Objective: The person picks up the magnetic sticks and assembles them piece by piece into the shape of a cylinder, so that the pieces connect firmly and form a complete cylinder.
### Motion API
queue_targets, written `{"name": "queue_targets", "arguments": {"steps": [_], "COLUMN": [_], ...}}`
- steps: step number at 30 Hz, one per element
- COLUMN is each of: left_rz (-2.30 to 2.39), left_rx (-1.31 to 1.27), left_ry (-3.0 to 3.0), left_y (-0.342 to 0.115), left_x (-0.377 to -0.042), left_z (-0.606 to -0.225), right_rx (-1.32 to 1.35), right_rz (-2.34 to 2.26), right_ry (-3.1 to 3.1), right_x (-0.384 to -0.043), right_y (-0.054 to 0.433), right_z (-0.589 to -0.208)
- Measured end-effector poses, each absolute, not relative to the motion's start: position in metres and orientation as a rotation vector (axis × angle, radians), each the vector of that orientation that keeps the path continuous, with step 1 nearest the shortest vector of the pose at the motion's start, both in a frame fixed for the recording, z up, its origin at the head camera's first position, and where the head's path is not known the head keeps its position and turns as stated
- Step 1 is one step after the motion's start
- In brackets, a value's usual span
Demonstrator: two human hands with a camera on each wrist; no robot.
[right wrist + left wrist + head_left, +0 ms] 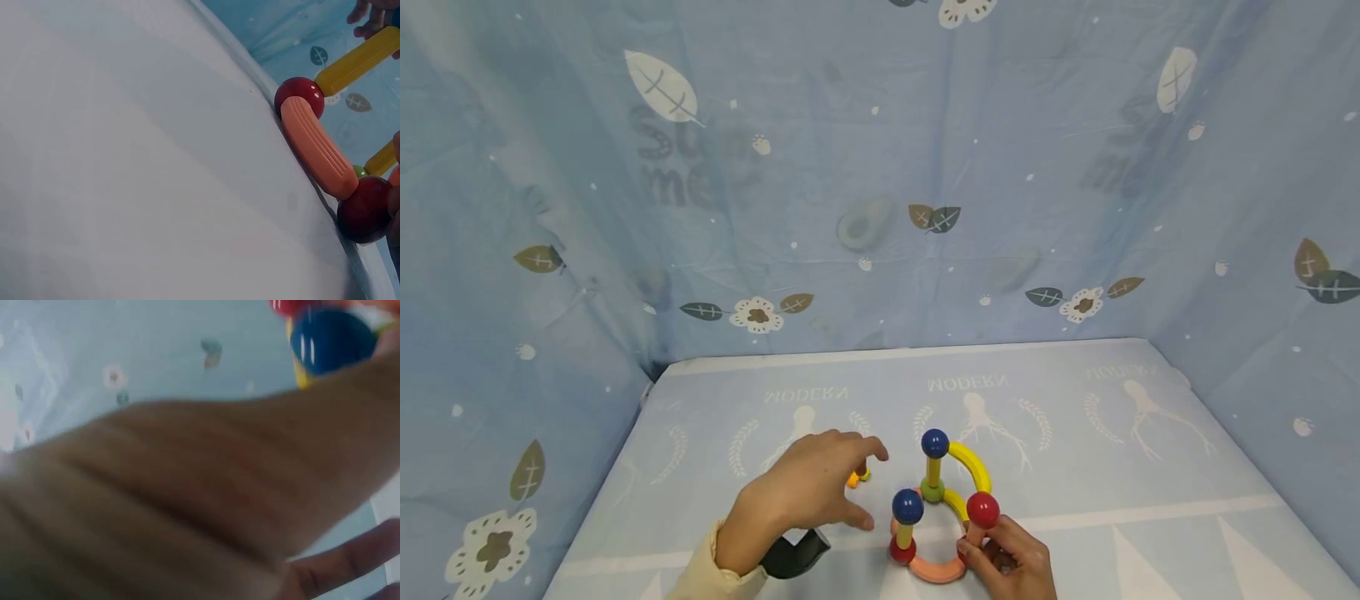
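A ball-and-stick construction toy stands on the table. In the head view it has a ring of curved pieces, including a coral curved stick, and a yellow curved stick on its far right side. Blue balls top two upright yellow sticks, and a red ball tops a coral upright stick. My right hand pinches this coral stick at its lower part. To the left of the toy, my left hand is held apart from it, thumb and fingers spread around nothing.
Small orange and yellow-green pieces lie behind the left hand, partly hidden. A black band shows at the left wrist. Patterned blue cloth hangs behind and at both sides of the table.
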State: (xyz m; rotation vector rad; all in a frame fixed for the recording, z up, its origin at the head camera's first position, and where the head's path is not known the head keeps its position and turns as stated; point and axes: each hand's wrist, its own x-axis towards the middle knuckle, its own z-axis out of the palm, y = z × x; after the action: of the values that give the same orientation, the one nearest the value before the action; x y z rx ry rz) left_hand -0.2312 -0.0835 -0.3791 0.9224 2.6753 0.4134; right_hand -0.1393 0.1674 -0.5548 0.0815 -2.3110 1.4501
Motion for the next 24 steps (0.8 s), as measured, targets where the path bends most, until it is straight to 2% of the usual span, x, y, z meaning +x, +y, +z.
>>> {"name": "queue_targets", "arguments": {"steps": [5, 13, 18, 24], "left_rz": [0.492, 0.451, 0.329, 0.236], "left_rx": [0.801, 0.654, 0.558, 0.411], "left_ry": [2.771, 2.878, 3.021, 3.191], "left_y": [-0.1, -0.093, -0.079, -0.064], "left_x": [-0.253, -0.287, -0.291, -0.29], "left_z": [-0.392, -0.449, -0.476, -0.49], "right_rx": [0.082, 0.084, 0.104, 0.131], "right_rz": [1.435, 1.452, 1.452, 1.443], "right_ry": [-2.318, -2.303, -2.293, -2.278], "right_x": [-0.14, -0.14, -0.14, -0.141], "right_y": [0.166, 0.165, 0.165, 0.166], "right_z": [-0.554, -0.553, -0.554, -0.555]}}
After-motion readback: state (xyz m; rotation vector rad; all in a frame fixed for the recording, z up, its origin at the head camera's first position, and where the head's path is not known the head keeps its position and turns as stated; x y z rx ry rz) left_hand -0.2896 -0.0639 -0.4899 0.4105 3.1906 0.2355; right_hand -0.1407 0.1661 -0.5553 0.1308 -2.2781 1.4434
